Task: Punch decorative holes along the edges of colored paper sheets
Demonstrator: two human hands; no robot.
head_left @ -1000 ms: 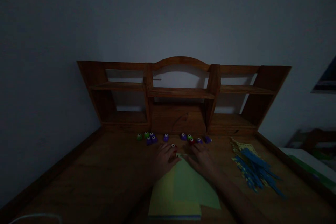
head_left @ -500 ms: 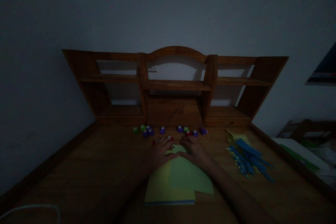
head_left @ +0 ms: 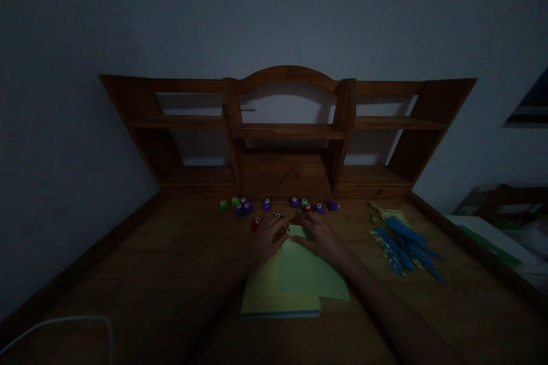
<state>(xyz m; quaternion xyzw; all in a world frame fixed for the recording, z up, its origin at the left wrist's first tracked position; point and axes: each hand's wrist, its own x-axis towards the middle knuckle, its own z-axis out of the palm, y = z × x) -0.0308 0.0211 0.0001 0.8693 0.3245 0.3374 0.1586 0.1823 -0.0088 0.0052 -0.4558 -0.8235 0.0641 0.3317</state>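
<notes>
A pale green sheet of paper [head_left: 312, 271] lies at a slant over a yellow stack of paper [head_left: 261, 293] on the desk. My left hand [head_left: 265, 241] grips the green sheet near its far left edge, thumb on the paper and fingers curled past it. From the right, my right hand [head_left: 321, 239] has its thumb on the same sheet and its fingers bent over the far end. Both sets of fingertips nearly meet there. Between the thumbs and fingers shows a small dark mark on the sheet. Just beyond my left fingers sits a red one-eyed toy [head_left: 256, 223].
Several purple one-eyed toys [head_left: 266, 205] and green ones [head_left: 223, 205] line the back of the desk. A wooden shelf unit [head_left: 291, 132] stands behind. To the right lies a pile of blue and yellow strips [head_left: 405, 242]. A white cable [head_left: 81, 317] runs at the front left.
The view has tilted and shifted a little. My thumbs, together half a second ago, are now slightly apart. A red toy beside my left hand has come into view. Both hands stay at the sheet's far end.
</notes>
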